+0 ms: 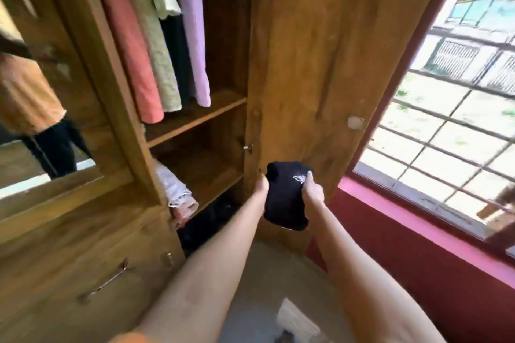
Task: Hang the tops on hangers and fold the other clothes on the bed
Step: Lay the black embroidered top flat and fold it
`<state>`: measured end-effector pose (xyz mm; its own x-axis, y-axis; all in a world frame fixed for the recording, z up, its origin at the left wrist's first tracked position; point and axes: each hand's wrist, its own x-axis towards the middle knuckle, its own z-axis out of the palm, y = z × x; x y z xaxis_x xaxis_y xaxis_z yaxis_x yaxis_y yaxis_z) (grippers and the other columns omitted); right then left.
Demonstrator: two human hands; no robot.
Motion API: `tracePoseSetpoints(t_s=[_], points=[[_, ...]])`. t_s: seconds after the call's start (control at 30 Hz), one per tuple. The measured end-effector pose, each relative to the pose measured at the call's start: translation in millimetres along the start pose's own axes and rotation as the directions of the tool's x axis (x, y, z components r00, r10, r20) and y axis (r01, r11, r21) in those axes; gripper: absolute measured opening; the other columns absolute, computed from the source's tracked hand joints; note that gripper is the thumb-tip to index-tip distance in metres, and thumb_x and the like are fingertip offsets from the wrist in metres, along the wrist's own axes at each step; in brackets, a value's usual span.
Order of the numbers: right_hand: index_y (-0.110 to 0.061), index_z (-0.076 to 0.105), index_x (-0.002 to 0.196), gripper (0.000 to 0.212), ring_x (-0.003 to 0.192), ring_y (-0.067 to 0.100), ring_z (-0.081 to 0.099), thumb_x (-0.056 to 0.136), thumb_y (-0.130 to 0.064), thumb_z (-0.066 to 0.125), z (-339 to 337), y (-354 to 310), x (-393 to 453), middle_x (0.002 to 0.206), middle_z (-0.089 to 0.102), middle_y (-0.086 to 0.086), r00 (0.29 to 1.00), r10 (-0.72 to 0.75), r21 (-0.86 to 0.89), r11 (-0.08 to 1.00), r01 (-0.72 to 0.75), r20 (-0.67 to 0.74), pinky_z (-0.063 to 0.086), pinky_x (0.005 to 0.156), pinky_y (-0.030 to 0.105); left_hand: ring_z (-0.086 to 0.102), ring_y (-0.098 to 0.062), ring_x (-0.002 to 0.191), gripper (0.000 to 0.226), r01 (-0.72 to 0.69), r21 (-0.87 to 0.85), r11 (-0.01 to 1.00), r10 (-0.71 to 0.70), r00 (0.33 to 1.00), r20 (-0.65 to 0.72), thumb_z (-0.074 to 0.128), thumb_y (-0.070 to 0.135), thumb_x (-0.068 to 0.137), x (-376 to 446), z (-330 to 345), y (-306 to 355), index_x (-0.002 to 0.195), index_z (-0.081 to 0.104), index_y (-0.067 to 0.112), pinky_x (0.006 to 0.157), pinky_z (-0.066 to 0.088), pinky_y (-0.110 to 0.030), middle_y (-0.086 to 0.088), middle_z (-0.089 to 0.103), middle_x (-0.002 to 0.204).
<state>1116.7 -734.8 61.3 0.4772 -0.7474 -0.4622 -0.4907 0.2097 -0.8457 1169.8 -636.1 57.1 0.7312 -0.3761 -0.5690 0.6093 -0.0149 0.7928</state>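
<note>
Head view: fingers of both hands are curling round a folded black garment [285, 198] at lower centre — the left hand [262, 186] is gripping its left edge, the right hand [312, 189] is pinching its right edge beside a small white print. Both bare arms are reaching up from the bottom of the frame. Behind, an open wooden wardrobe [306, 50] is showing hanging tops [156, 36] at upper left — folded clothes [178, 195] are lying on its lower shelf. A barred window [446, 125] is filling the right.
</note>
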Motion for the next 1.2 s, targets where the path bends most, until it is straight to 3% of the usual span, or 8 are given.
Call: tracePoseSetpoints(t_s=[0.07, 0.2, 0.47, 0.63, 0.73, 0.8, 0.97, 1.2], points=[[0.003, 0.04, 0.135, 0.066, 0.124, 0.036, 0.047, 0.095, -0.05, 0.037, 27, -6, 23, 0.135, 0.049, 0.019, 0.999, 0.001, -0.054, 0.999, 0.001, 0.036, 0.037, 0.103, 0.039, 0.044, -0.026, 0.128, 0.065, -0.007, -0.09, 0.996, 0.009, 1.0, 0.025, 0.039, 0.057, 0.09, 14, -11, 12, 0.136, 0.044, 0.011, 0.105, 0.037, -0.039, -0.005, 0.047, 0.138], [0.007, 0.025, 0.137, 0.069, 0.127, 0.039, 0.043, 0.096, -0.046, 0.041, 79, -26, 64, 0.138, 0.041, 0.026, 0.989, -0.015, -0.156, 0.987, 0.039, 0.148, 0.035, 0.102, 0.04, 0.056, -0.023, 0.114, 0.068, 0.096, 0.028, 0.995, -0.095, 0.995, -0.015, 0.051, 0.073, 0.075, 50, -32, 29, 0.118, 0.061, 0.02, 0.105, 0.038, -0.04, -0.005, 0.061, 0.123], [-0.004, 0.035, 0.133, 0.062, 0.12, 0.04, 0.049, 0.095, -0.052, 0.034, 171, -33, 125, 0.132, 0.05, 0.023, 0.954, -0.099, -0.328, 0.925, 0.193, 0.284, 0.04, 0.1, 0.046, 0.041, -0.026, 0.131, 0.063, 0.155, 0.028, 0.988, -0.145, 0.966, -0.214, 0.049, 0.05, 0.091, 136, -65, 59, 0.138, 0.043, 0.008, 0.106, 0.032, -0.033, -0.01, 0.043, 0.143], [-0.003, 0.027, 0.138, 0.066, 0.123, 0.041, 0.043, 0.093, -0.049, 0.042, 213, -23, 152, 0.137, 0.037, 0.022, 0.974, -0.173, -0.531, 0.817, 0.225, 0.146, 0.036, 0.099, 0.047, 0.042, -0.03, 0.131, 0.071, 0.138, -0.169, 0.976, -0.185, 0.935, -0.302, 0.05, 0.055, 0.088, 209, -97, 62, 0.141, 0.039, 0.009, 0.11, 0.033, -0.042, -0.014, 0.042, 0.144], [0.0, 0.025, 0.137, 0.065, 0.12, 0.043, 0.042, 0.092, -0.04, 0.049, 243, -4, 175, 0.135, 0.033, 0.024, 0.993, -0.108, -0.486, 0.866, 0.116, 0.046, 0.038, 0.097, 0.046, 0.038, -0.029, 0.134, 0.076, 0.143, -0.203, 0.969, -0.204, 0.924, -0.322, 0.05, 0.059, 0.086, 271, -117, 40, 0.144, 0.034, 0.012, 0.111, 0.032, -0.043, -0.012, 0.038, 0.147], [0.001, 0.025, 0.136, 0.062, 0.122, 0.042, 0.04, 0.091, -0.033, 0.052, 269, 15, 193, 0.136, 0.033, 0.024, 0.993, -0.038, -0.436, 0.896, 0.082, 0.11, 0.037, 0.099, 0.045, 0.039, -0.03, 0.133, 0.086, 0.177, -0.248, 0.953, -0.252, 0.915, -0.315, 0.052, 0.064, 0.08, 301, -126, 32, 0.144, 0.034, 0.01, 0.111, 0.033, -0.044, -0.012, 0.038, 0.147], [0.001, 0.038, 0.132, 0.05, 0.121, 0.035, 0.043, 0.09, -0.02, 0.055, 314, 46, 236, 0.133, 0.042, 0.019, 0.978, -0.014, -0.432, 0.896, 0.104, 0.207, 0.037, 0.096, 0.036, 0.041, -0.029, 0.131, 0.05, 0.212, -0.138, 0.967, -0.243, 0.929, -0.278, 0.031, 0.034, 0.102, 344, -133, 39, 0.14, 0.036, 0.002, 0.09, 0.044, -0.031, -0.015, 0.043, 0.141], [-0.001, 0.042, 0.131, 0.053, 0.122, 0.034, 0.046, 0.083, -0.01, 0.063, 352, 57, 277, 0.131, 0.047, 0.018, 0.975, -0.04, -0.322, 0.94, 0.11, 0.218, 0.038, 0.099, 0.037, 0.044, -0.03, 0.128, 0.054, 0.232, -0.142, 0.962, -0.263, 0.926, -0.269, 0.04, 0.042, 0.097, 433, -161, 14, 0.138, 0.041, 0.007, 0.106, 0.038, -0.041, -0.014, 0.046, 0.141]])
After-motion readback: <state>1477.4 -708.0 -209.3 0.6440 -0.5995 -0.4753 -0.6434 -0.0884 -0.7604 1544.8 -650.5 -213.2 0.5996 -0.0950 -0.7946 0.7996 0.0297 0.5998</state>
